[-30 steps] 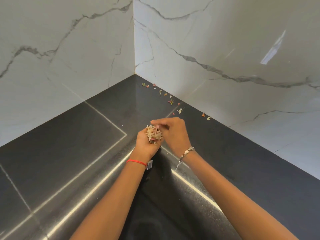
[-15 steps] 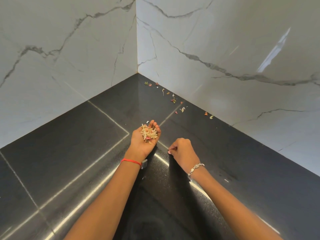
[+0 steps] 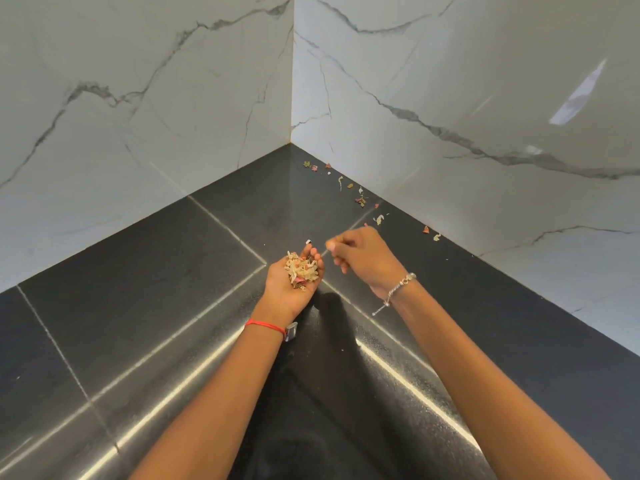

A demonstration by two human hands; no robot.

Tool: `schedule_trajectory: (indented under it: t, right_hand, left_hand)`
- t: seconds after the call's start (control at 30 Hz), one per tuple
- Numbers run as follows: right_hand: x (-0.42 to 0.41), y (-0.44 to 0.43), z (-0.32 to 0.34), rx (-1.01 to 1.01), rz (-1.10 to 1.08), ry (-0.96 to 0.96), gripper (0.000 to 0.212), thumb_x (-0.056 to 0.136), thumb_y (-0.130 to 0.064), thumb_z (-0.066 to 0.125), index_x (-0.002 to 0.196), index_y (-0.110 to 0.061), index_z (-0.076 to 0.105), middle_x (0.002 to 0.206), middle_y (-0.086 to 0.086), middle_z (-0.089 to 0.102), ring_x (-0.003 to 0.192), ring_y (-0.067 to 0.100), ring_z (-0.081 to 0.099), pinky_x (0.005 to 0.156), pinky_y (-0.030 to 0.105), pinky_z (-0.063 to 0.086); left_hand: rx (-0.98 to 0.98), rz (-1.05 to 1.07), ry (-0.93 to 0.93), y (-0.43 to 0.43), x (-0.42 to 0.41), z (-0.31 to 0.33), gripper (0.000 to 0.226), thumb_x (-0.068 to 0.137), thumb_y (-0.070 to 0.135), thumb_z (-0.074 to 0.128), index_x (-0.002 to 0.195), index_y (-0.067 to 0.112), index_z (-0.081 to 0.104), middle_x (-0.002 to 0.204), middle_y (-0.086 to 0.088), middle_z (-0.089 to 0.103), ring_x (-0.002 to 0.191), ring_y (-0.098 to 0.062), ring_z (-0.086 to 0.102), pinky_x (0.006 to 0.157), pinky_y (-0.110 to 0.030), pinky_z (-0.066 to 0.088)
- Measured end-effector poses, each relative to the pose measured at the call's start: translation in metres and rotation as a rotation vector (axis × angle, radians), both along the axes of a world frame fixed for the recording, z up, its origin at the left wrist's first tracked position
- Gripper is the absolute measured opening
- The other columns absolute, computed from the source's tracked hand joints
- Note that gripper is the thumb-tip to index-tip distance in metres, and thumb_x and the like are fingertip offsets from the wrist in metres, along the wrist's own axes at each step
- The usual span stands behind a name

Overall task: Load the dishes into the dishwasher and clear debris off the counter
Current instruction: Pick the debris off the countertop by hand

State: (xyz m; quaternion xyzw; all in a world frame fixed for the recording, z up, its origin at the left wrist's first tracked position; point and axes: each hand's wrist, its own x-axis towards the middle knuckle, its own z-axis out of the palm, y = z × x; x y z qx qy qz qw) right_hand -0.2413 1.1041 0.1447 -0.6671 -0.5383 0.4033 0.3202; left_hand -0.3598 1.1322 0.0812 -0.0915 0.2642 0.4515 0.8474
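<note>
My left hand (image 3: pixel 281 293) is palm up and cupped over the black counter (image 3: pixel 166 292), holding a pile of pale and reddish vegetable scraps (image 3: pixel 302 271). My right hand (image 3: pixel 367 258) hovers just right of it, fingers curled and thumb and forefinger pinched together at the left hand's fingertips. What the pinch holds is too small to make out. More loose scraps (image 3: pixel 360 200) lie strung along the foot of the right wall, from the corner (image 3: pixel 316 166) to a pair of bits (image 3: pixel 431 233) further right.
White marble walls (image 3: pixel 450 116) meet in a corner behind the counter and box it in on the left and right. Pale seams (image 3: pixel 225 226) cross the glossy dark counter. No dishes or dishwasher are in view.
My right hand has lifted off the counter, where it was pinching at a spot, and has moved up and left to the left hand's fingertips. The left hand has stayed cupped with its pile.
</note>
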Motion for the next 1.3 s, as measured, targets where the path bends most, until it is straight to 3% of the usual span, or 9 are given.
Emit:
schedule_trajectory:
  t: [0.1,0.23,0.4,0.67,0.8,0.87,1.03,1.2,1.3]
  right_hand:
    - [-0.014,0.010,0.008,0.056,0.140,-0.052,0.008,0.081,-0.007,0.066,0.083,-0.002,0.073,0.062,0.001,0.064,0.052,0.003,0.053,0.050,0.009,0.042]
    - [-0.015,0.030,-0.003,0.138,-0.019,-0.044,0.006,0.076,-0.004,0.071,0.081,-0.001,0.073,0.067,0.007,0.068,0.048,0.001,0.055,0.046,0.006,0.043]
    - [-0.013,0.063,-0.038,0.097,-0.017,-0.300,0.023,0.080,-0.008,0.069,0.101,0.002,0.069,0.096,0.015,0.070,0.086,0.020,0.065,0.067,0.007,0.039]
    - [-0.026,0.086,-0.068,0.006,0.093,-0.527,0.016,0.086,-0.010,0.061,0.088,0.004,0.068,0.095,0.021,0.066,0.090,0.033,0.064,0.083,0.038,0.052]
    - [-0.013,0.075,-0.060,-0.006,0.120,-0.479,0.017,0.087,-0.006,0.059,0.086,0.006,0.070,0.094,0.018,0.069,0.059,0.013,0.059,0.057,0.008,0.045]
    - [-0.010,0.064,-0.055,-0.010,0.141,-0.461,0.014,0.085,-0.005,0.061,0.088,0.004,0.072,0.091,0.017,0.070,0.053,0.009,0.052,0.049,0.004,0.040]
    - [-0.020,0.064,-0.055,-0.141,0.287,-0.653,0.026,0.093,-0.014,0.053,0.114,-0.007,0.065,0.116,0.014,0.062,0.107,0.028,0.058,0.092,0.029,0.047]
    - [-0.030,0.054,-0.063,0.000,0.187,-0.683,0.016,0.090,-0.002,0.051,0.098,0.003,0.064,0.097,0.019,0.062,0.096,0.031,0.061,0.080,0.031,0.048]
    - [-0.021,0.061,-0.056,0.010,0.088,-0.503,0.010,0.083,-0.004,0.061,0.085,0.003,0.069,0.087,0.016,0.067,0.075,0.019,0.066,0.071,0.027,0.054]
  left_hand:
    - [0.045,-0.011,0.048,-0.001,0.002,0.002,0.035,0.098,0.012,0.024,0.094,-0.002,0.056,0.088,-0.014,0.058,0.079,-0.021,0.055,0.064,-0.027,0.055]
    - [-0.007,0.030,-0.006,0.000,-0.004,0.001,0.038,0.099,0.015,0.026,0.087,-0.001,0.057,0.079,-0.013,0.058,0.071,-0.019,0.053,0.053,-0.024,0.054]
    - [-0.028,0.067,0.035,0.006,-0.016,0.003,0.041,0.100,0.018,0.026,0.083,0.000,0.057,0.074,-0.012,0.057,0.070,-0.019,0.052,0.050,-0.023,0.053]
    - [-0.026,0.081,0.030,0.014,-0.021,0.005,0.039,0.101,0.019,0.026,0.087,0.001,0.057,0.080,-0.010,0.055,0.072,-0.018,0.053,0.050,-0.022,0.054]
    - [-0.022,0.081,0.022,0.014,-0.023,0.003,0.039,0.101,0.019,0.025,0.088,0.001,0.057,0.082,-0.010,0.055,0.073,-0.017,0.054,0.051,-0.023,0.054]
    - [-0.024,0.088,0.020,0.014,-0.024,0.002,0.039,0.101,0.019,0.025,0.088,0.001,0.057,0.082,-0.010,0.056,0.073,-0.017,0.054,0.051,-0.023,0.055]
    - [-0.019,0.087,0.022,0.014,-0.022,0.001,0.039,0.101,0.020,0.025,0.088,0.002,0.057,0.082,-0.009,0.055,0.074,-0.017,0.054,0.051,-0.022,0.054]
    - [-0.022,0.090,0.032,0.014,-0.021,0.004,0.041,0.102,0.021,0.024,0.088,0.002,0.058,0.081,-0.009,0.056,0.074,-0.017,0.054,0.051,-0.022,0.054]
    - [-0.025,0.099,0.018,0.011,-0.021,0.008,0.040,0.102,0.020,0.025,0.088,0.002,0.057,0.080,-0.010,0.056,0.073,-0.017,0.054,0.051,-0.022,0.054]
